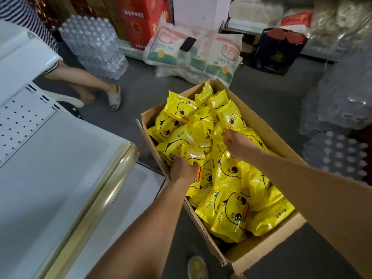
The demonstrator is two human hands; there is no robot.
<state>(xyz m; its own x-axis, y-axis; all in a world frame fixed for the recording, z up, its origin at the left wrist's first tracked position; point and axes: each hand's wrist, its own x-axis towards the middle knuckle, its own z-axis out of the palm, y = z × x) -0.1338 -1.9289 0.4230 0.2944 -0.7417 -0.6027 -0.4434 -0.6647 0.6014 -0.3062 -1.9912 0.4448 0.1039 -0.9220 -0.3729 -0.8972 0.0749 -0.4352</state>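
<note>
Subject of work: an open cardboard box (261, 127) on the floor, filled to the rim with yellow duck packs (227, 214) lying loose and overlapping at mixed angles. The box's long axis runs from about 11 o'clock to 5 o'clock in the head view. Both bare hands are inside it. The left hand (184, 169) is at the box's 9 o'clock wall, fingers curled down and buried among the packs, grasping the near pack (193, 155), which sits directly at the hand's 12 o'clock and touches it. That pack's long axis appears to run roughly 12 to 6, in line with the forearm, though neighbouring packs cover its lower end. The right hand (236, 142) is nearer the box centre, at about 1 o'clock from the left hand. Its knuckles are bent and its fingertips are at the edge of the far pack (231, 118), which lies at its 11 o'clock. Whether those fingers have closed on the film cannot be confirmed. A white shelf (60, 158) stands at 9 o'clock of the box, just beside it. Assessment: the left hand is the nearer to that shelf and has the firmer hold, so a lift straight up and a swing toward 9 o'clock would suit it. Loose packs resting on the gripped one may be dragged along.
</note>
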